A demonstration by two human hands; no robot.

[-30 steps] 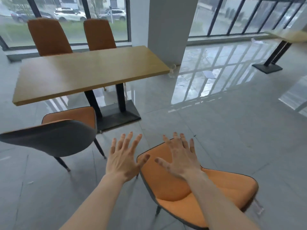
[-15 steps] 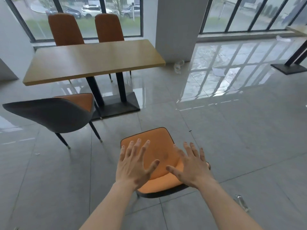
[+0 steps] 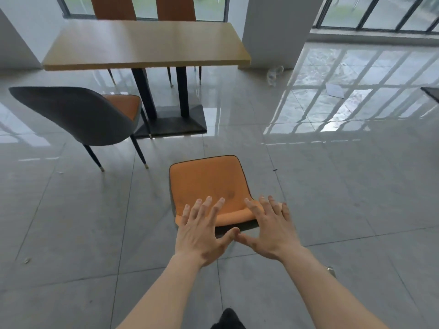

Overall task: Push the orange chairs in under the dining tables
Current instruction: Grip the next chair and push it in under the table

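Fingers [image 3: 208,205] on both your hands are spread wide, holding nothing. Your left hand [image 3: 202,231] and right hand [image 3: 270,229] hover at the back edge of the near orange chair [image 3: 206,184], which stands out on the floor, well apart from the dining table [image 3: 147,43]. Push it in. The gray-backed chair [image 3: 78,112] is only partly under. Two far chairs [image 3: 114,7] look tucked in.

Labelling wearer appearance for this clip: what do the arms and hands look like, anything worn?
Both forearms are bare right to the bottom edge of the frame, with no sleeves in view. The left hand and right hand wear no gloves, and no rings, watch or wristband can be seen. No markings, cables or sensors show on either arm.
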